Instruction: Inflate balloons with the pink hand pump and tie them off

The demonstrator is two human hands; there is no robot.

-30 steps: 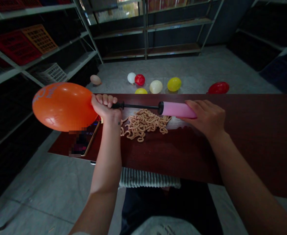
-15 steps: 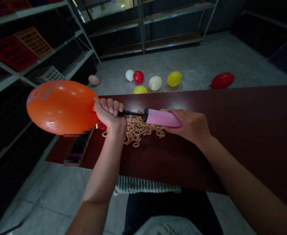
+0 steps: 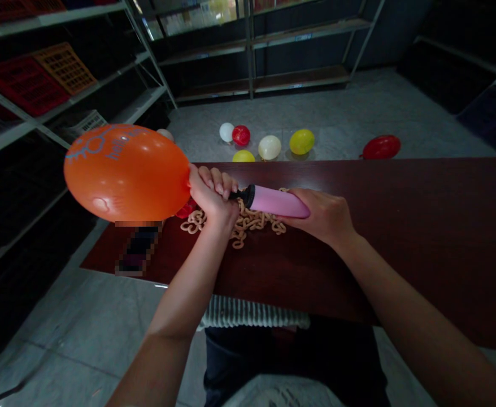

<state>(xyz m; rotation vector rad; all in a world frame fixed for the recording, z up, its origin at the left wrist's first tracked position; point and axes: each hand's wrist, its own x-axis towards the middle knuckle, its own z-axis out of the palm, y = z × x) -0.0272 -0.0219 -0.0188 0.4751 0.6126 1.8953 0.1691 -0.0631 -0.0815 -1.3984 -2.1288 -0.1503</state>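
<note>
My left hand (image 3: 213,195) is closed around the neck of an inflated orange balloon (image 3: 125,172) and the black nozzle of a hand pump. The balloon, printed with blue lettering, bulges out to the left past the table edge. My right hand (image 3: 322,215) grips the end of the pink pump handle (image 3: 273,201). Under the pump lies a tangled pile of beige chain links (image 3: 248,226) on a dark red wooden table (image 3: 421,226). A small red balloon (image 3: 186,210) is partly hidden behind my left hand.
Several inflated balloons lie on the grey floor beyond the table, including a yellow one (image 3: 301,141) and a red one (image 3: 381,147). Metal shelving (image 3: 252,56) stands behind them and to the left. A blurred phone (image 3: 138,249) lies on the table.
The pink handle has slid in toward my left hand, hiding the pump's thin shaft. My hands and the orange balloon have shifted right, and the balloon looks slightly rounder.
</note>
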